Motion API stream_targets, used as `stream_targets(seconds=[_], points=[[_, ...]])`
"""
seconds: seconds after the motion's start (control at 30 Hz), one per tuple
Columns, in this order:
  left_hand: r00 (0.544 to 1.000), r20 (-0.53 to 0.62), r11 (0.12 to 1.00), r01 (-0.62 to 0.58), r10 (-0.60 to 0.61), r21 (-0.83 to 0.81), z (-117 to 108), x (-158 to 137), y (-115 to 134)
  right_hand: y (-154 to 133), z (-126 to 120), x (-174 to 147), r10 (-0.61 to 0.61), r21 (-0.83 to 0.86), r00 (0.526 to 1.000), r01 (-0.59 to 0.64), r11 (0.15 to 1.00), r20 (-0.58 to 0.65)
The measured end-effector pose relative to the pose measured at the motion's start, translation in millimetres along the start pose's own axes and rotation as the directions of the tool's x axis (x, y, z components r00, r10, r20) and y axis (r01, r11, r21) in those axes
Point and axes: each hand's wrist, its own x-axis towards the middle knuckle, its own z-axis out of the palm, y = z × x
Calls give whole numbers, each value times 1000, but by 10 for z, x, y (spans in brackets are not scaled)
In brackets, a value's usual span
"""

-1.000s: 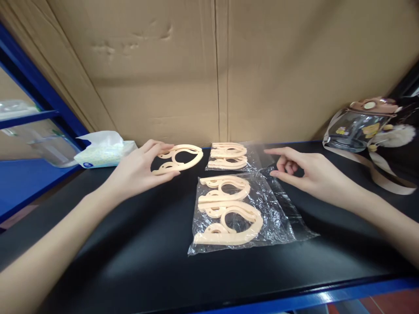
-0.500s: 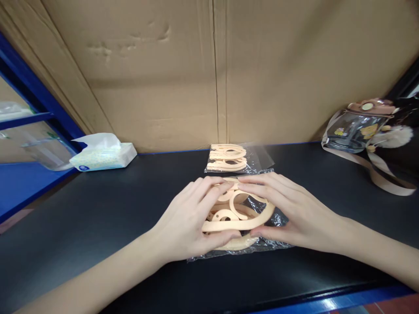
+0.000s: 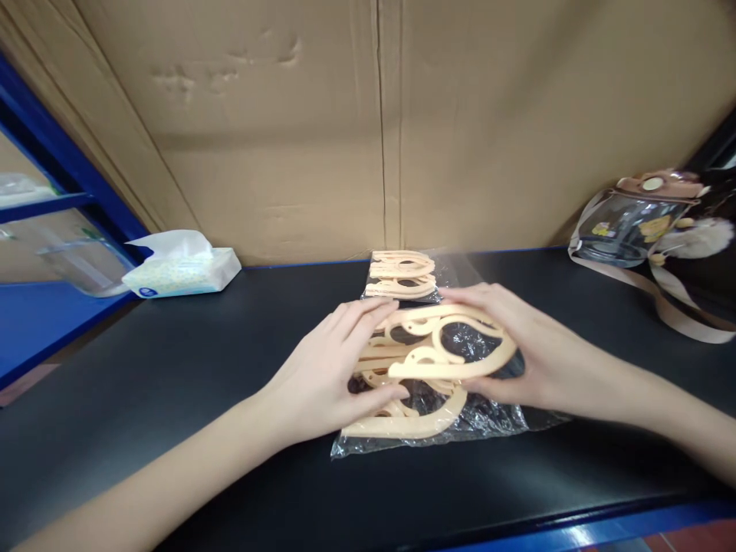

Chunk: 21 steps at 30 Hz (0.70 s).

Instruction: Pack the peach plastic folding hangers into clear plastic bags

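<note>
A beige folding hanger, folded up, is raised and tilted above a bagged stack. My right hand grips its curved right end, thumb below and fingers above. My left hand curls round the left ends of the beige hangers, its thumb across the front and its fingertips at the back; the palm side is hidden. Under the hands, more folding hangers lie on and in a crinkled clear plastic bag. Just behind is a second clear bag with several folded hangers.
A tissue pack lies at the back left of the black table, near a blue frame. At the back right stands a clear water bottle with a strap. Cardboard walls the back.
My right hand has moved right and slightly up with the folding hanger, baring more of the bagged hangers below. My left hand has stayed nearly in place.
</note>
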Motion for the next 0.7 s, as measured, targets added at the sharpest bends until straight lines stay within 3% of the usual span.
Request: stream_targets(seconds=[0.13,0.27,0.37,0.53,0.7], points=[[994,103,999,48,-46,-14,-71,-36,-213,308,-329,-24,137,-13,990,-138,990,-34],[977,199,996,78,-69,-36,-71,-68,-305,603,-644,-122,273,-72,958,-267,961,89],[958,278,994,92,-73,-54,-45,-80,-297,710,-733,-226,348,-126,912,-327,937,220],[944,323,992,94,-60,-90,-9,-95,-295,680,-667,-263,302,-73,873,-297,952,382],[939,338,991,100,-63,-93,3,-96,-313,497,-557,-129,204,59,906,-242,969,370]])
